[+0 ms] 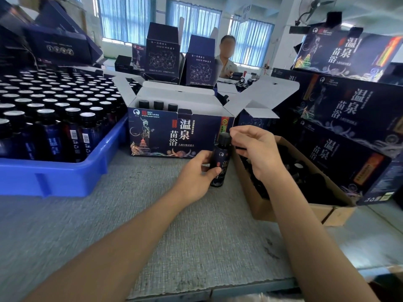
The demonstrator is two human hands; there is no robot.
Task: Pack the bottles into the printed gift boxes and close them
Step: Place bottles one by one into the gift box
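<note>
A dark printed bottle (220,159) stands upright on the grey table in front of the open gift box (174,136). My left hand (196,173) grips the bottle's body from the left. My right hand (250,147) has its fingers at the black cap (224,138), pinching it at its right side. The gift box has its white flaps raised, and three black bottle caps (158,104) show inside at its back. Many more bottles with silver foil tops fill the blue tray (54,177) on the left.
A brown cardboard carton (283,210) holding black caps sits right of my hands. Closed printed gift boxes (349,127) are stacked at the far right. More dark boxes stand behind, and a person sits at the back. The table's front edge is near.
</note>
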